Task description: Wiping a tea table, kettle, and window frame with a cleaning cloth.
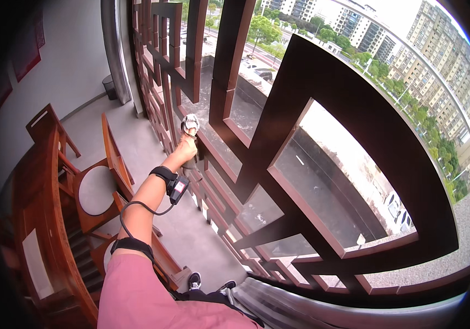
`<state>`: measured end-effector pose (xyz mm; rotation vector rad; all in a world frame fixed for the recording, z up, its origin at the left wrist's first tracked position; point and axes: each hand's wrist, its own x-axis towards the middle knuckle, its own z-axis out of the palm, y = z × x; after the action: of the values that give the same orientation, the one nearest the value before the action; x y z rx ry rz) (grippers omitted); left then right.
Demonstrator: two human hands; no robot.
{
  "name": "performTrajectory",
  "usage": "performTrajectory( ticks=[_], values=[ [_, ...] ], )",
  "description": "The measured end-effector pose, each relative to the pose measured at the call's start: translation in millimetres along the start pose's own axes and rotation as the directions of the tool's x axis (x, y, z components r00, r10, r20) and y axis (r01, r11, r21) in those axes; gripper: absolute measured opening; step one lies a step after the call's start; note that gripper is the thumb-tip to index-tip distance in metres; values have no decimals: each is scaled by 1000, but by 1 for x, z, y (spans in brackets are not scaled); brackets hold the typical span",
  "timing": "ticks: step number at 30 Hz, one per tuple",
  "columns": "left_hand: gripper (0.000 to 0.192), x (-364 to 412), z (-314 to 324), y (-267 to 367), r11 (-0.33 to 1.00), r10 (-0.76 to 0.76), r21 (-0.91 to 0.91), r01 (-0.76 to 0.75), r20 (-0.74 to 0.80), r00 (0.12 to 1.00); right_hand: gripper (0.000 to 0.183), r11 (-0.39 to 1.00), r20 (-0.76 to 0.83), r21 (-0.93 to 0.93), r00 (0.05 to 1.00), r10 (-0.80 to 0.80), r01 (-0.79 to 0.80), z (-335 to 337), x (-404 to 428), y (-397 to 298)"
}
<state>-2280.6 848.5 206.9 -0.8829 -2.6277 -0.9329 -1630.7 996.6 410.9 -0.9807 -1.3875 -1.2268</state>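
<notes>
My left hand (187, 144) reaches out at the middle of the view, its fingers closed on a crumpled white cloth (191, 122). A dark band or strap shows around the fingers. The cloth is at a bar of the dark brown wooden lattice (255, 174) in front of the window; whether it touches the bar or the glass, I cannot tell. Black straps and a small black device (177, 189) with a cable sit on my left forearm. A dark shape just beyond the hand is unclear. My right hand is out of view.
Wooden chairs with light round seats (100, 190) and a long wooden table (39, 205) stand to the left. Grey curtains hang at the far end (116, 53) and at the lower right (292, 296). A dark bin (110, 87) stands by the wall.
</notes>
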Motion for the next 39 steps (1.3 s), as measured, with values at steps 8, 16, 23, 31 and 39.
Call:
performTrajectory(
  ticks=[8,16,23,31,39],
  values=[
    [74,49,-13,-46,994,-106,8,106,-47,993,28,986,63,-143,995,-72,81,1,-3,-1],
    [73,3,12,-2,966,29,-244,-87,-230,973,25,974,61,-159,987,-150,158,-2,4,-6],
    [62,-134,28,115,816,579,107,-569,-157,800,23,987,66,-127,994,-89,97,1,0,6],
    [44,-132,-4,173,856,72,-516,-44,35,997,20,991,132,-4,982,-134,136,7,-36,41],
    [43,-197,-5,274,704,339,-562,-434,-271,901,20,995,146,54,985,-93,86,7,-32,34]
  ],
)
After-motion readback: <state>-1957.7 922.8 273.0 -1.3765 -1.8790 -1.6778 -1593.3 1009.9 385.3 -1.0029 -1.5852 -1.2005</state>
